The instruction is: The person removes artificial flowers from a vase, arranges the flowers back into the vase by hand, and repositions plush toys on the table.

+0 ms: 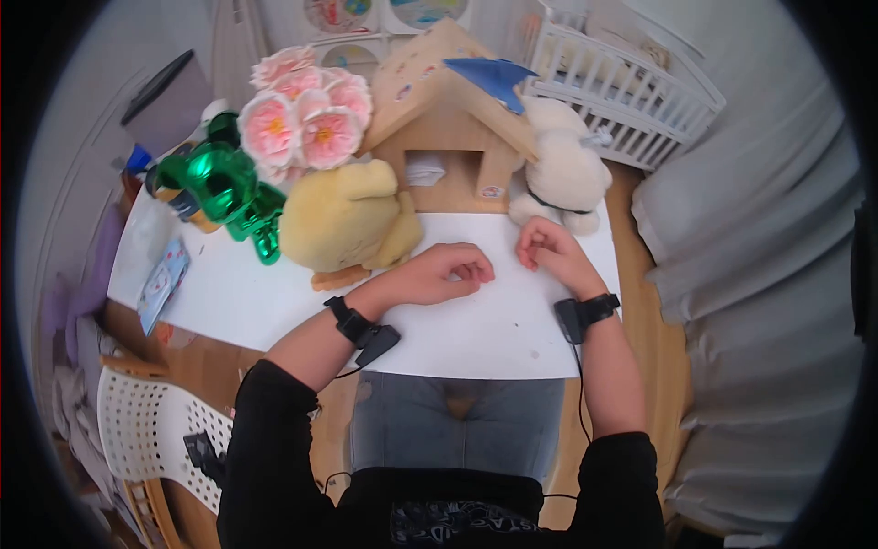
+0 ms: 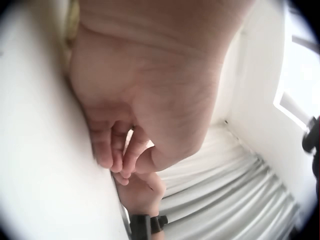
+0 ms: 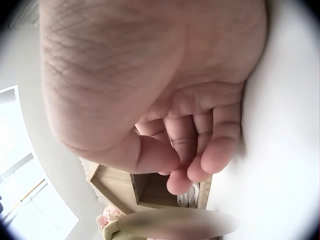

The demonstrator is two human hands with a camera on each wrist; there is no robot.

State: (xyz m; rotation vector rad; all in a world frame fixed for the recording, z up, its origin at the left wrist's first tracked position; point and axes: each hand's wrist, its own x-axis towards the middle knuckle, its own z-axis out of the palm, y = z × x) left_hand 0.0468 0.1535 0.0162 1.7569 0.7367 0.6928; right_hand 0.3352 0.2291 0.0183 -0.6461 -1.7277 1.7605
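Note:
In the head view my left hand (image 1: pixel 445 274) rests on the white table with its fingers loosely curled and nothing in them. A yellow plush toy (image 1: pixel 334 220) sits just beyond that forearm. My right hand (image 1: pixel 554 252) lies on its side at the table's right part, fingers bent loosely around bare air. Close behind it sits a cream plush toy (image 1: pixel 560 165) with a dark band. The left wrist view shows the left hand's (image 2: pixel 145 95) edge against the tabletop. In the right wrist view the palm of the right hand (image 3: pixel 160 95) shows, holding nothing.
A wooden toy house (image 1: pixel 448 119) with a blue piece (image 1: pixel 496 80) on its roof stands at the back. Left of it are pink flowers (image 1: pixel 306 114) and a shiny green figure (image 1: pixel 224 183). A white chair (image 1: pixel 155 425) stands left, grey curtains (image 1: pixel 732 247) hang right.

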